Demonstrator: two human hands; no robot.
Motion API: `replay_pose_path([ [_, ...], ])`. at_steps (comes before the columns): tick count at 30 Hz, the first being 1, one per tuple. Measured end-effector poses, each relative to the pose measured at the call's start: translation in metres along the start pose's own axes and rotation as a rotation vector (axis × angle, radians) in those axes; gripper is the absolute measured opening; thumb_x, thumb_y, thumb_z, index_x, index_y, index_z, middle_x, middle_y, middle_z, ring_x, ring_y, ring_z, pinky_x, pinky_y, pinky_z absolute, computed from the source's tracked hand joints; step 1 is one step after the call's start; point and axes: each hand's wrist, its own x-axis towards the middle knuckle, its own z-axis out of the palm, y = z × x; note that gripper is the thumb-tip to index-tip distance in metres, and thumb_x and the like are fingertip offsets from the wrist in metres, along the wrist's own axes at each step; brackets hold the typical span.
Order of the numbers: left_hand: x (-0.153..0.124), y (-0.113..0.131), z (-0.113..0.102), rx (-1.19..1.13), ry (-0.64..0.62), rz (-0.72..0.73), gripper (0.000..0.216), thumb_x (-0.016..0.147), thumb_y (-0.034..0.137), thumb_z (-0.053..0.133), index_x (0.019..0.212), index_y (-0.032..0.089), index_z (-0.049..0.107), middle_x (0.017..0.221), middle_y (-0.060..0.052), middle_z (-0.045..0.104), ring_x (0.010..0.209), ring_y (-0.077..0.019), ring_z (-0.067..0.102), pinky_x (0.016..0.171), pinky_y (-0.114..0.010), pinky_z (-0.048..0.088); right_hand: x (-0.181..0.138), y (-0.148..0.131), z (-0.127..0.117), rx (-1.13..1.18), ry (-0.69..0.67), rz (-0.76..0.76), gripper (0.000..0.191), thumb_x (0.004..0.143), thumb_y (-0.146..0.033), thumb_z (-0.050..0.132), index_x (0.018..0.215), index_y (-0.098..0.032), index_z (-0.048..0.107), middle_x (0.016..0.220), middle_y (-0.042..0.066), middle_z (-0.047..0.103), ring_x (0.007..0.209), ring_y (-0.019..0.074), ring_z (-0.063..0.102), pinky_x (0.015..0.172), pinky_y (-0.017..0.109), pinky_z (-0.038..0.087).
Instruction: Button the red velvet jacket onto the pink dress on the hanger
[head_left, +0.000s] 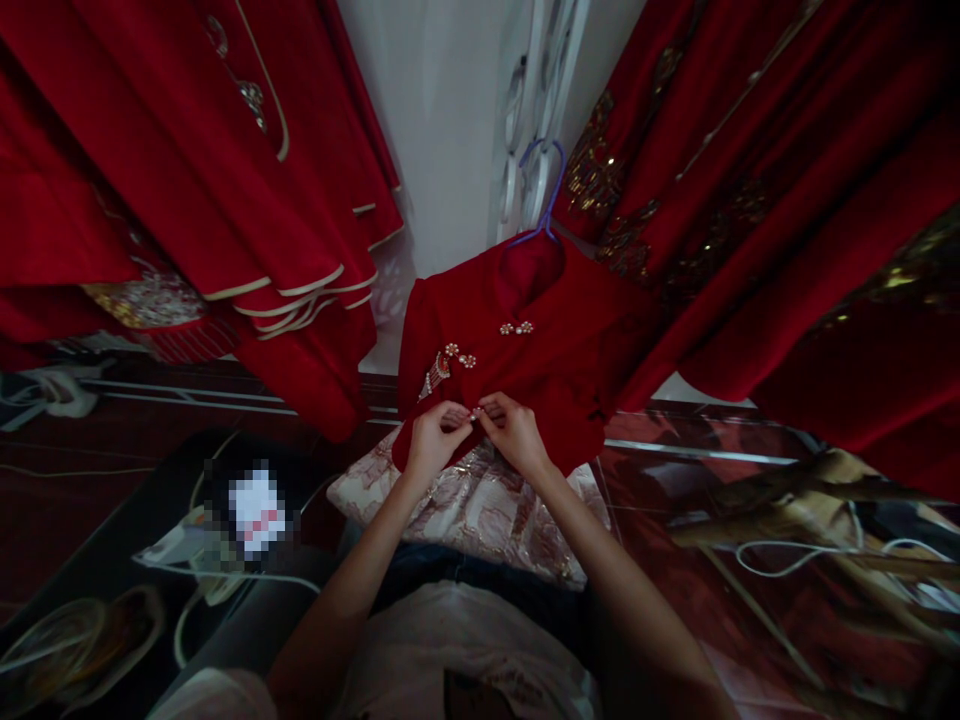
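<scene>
**Hidden and unreadable parts.** The left hand (pixel 433 440) and right hand (pixel 516 432) are pinching the front of the red jacket (pixel 555 350). The piece between their fingertips is showing too small to identify. Above the hands, the blue hanger (pixel 546 185) is disappearing into the collar. Beneath the wrists, the jacket's hem and the forearms are partly covering the patterned cloth (pixel 480 515). Below and left of the left hand, a pixelated patch (pixel 255 512) is masking an object. Up and out to both sides, hanging red robes (pixel 187 150) are running off the picture's edges. Right of the right hand, a white cable (pixel 825 548) is blurring into reflections.
</scene>
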Motion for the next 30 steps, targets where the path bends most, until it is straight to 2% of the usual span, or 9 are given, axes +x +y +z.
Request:
replay_pose_path([
  [5, -0.003, 0.006, -0.002, 0.097, 0.002, 0.054, 0.023, 0.074, 0.014, 0.065, 0.097, 0.019, 0.063, 0.088, -0.003, 0.069, 0.080, -0.0133, 0.067, 0.075, -0.027, 0.055, 0.007, -0.012, -0.024, -0.063, -0.038, -0.002, 0.012, 0.087, -0.025, 0.057, 0.090, -0.021, 0.067, 0.088, 0.002, 0.073, 0.074, 0.0139, 0.070, 0.070, 0.024, 0.054],
  [10, -0.007, 0.006, -0.006, 0.216, 0.046, 0.117, 0.020, 0.076, 0.019, 0.068, 0.095, 0.019, 0.061, 0.091, -0.003, 0.065, 0.080, -0.0134, 0.062, 0.074, -0.028, 0.052, 0.012, -0.026, -0.062, -0.045, 0.057, 0.004, 0.019, 0.090, -0.034, 0.055, 0.094, -0.021, 0.068, 0.091, 0.003, 0.074, 0.073, 0.0145, 0.071, 0.068, 0.025, 0.055],
  [13, -0.007, 0.007, -0.006, 0.223, 0.023, 0.138, 0.019, 0.077, 0.021, 0.069, 0.095, 0.020, 0.061, 0.093, -0.002, 0.064, 0.081, -0.0131, 0.061, 0.076, -0.027, 0.051, 0.012, -0.030, -0.073, 0.002, 0.089, -0.003, 0.021, 0.090, -0.037, 0.056, 0.097, -0.020, 0.068, 0.091, 0.004, 0.073, 0.072, 0.0147, 0.070, 0.067, 0.025, 0.055],
  [22, -0.003, 0.010, -0.003, 0.256, -0.034, 0.168, 0.010, 0.084, 0.028, 0.065, 0.092, 0.021, 0.065, 0.092, -0.002, 0.065, 0.081, -0.0138, 0.062, 0.077, -0.028, 0.052, 0.011, -0.033, -0.069, 0.020, 0.046, -0.009, 0.024, 0.089, -0.039, 0.056, 0.096, -0.019, 0.068, 0.087, 0.005, 0.073, 0.070, 0.0149, 0.070, 0.067, 0.026, 0.057],
  [30, 0.000, 0.015, 0.000, 0.176, 0.002, 0.129, 0.017, 0.080, 0.034, 0.071, 0.083, 0.020, 0.062, 0.084, -0.001, 0.070, 0.076, -0.0144, 0.066, 0.074, -0.027, 0.053, 0.012, -0.031, -0.067, 0.023, 0.037, -0.011, 0.024, 0.089, -0.040, 0.056, 0.095, -0.019, 0.068, 0.085, 0.005, 0.073, 0.070, 0.0150, 0.069, 0.067, 0.026, 0.057],
])
